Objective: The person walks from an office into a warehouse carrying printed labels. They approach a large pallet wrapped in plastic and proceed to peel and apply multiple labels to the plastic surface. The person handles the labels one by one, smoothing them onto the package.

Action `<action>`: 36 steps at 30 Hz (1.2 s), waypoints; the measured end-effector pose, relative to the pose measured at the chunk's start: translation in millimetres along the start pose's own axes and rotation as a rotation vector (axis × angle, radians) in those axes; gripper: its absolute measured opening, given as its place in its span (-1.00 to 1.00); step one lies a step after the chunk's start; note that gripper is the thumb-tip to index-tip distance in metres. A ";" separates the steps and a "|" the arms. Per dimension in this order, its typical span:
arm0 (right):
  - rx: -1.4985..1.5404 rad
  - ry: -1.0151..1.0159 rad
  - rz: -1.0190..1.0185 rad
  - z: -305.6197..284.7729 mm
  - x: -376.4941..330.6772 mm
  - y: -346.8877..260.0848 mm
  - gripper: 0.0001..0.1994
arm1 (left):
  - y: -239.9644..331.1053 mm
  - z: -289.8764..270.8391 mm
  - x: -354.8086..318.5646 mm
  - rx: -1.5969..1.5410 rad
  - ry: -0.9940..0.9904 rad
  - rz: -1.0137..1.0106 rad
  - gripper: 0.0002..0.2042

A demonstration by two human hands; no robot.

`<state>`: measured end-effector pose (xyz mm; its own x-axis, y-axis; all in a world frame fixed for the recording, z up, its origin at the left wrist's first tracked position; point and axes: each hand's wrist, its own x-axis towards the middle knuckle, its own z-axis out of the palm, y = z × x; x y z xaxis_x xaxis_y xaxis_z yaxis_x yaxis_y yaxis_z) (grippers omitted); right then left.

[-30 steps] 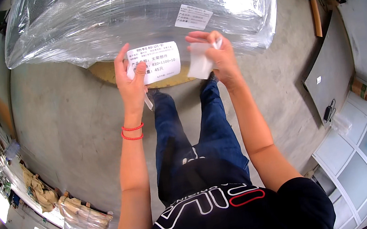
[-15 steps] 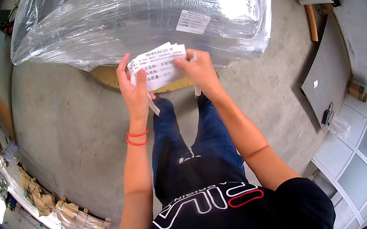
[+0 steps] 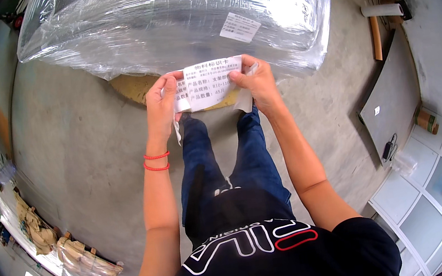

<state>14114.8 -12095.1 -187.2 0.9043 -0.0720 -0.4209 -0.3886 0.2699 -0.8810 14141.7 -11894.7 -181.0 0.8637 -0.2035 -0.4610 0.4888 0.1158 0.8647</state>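
Note:
In front of my body, my left hand (image 3: 160,110) is closed on a small stack of white printed labels (image 3: 181,99), its thumb on top and fingers behind. A single white printed label (image 3: 210,92) overlaps that stack, and my right hand (image 3: 259,84) pinches its right edge under the thumb. A loose pale strip (image 3: 243,100) hangs below my right hand, and another narrow white strip dangles under the left. Just beyond stands a large load wrapped in clear stretch film (image 3: 151,30), with a similar white label (image 3: 240,27) stuck on it at a tilt.
Part of a round yellow base (image 3: 131,89) shows under the wrapped load. To the right, a dark flat sheet (image 3: 394,95) lies near the wall, with a white roll (image 3: 381,10) farther back. White framed panels (image 3: 407,191) stand at lower right. Plastic-covered goods (image 3: 84,267) sit lower left.
The front label has shifted right, away from the stack in my left hand. My hands are farther apart and slightly lower against the wrapped load.

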 end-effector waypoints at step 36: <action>-0.711 -0.456 -0.122 17.4 14.0 -39.3 -0.83 | 17.2 14.6 -5.8 0.180 -0.232 -0.127 -0.90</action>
<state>14145.8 -12090.0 -154.7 0.8704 0.3739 -0.3203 -0.1645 -0.3924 -0.9050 14143.3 -11905.7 -160.5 0.7362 -0.4241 -0.5275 0.5435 -0.0941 0.8341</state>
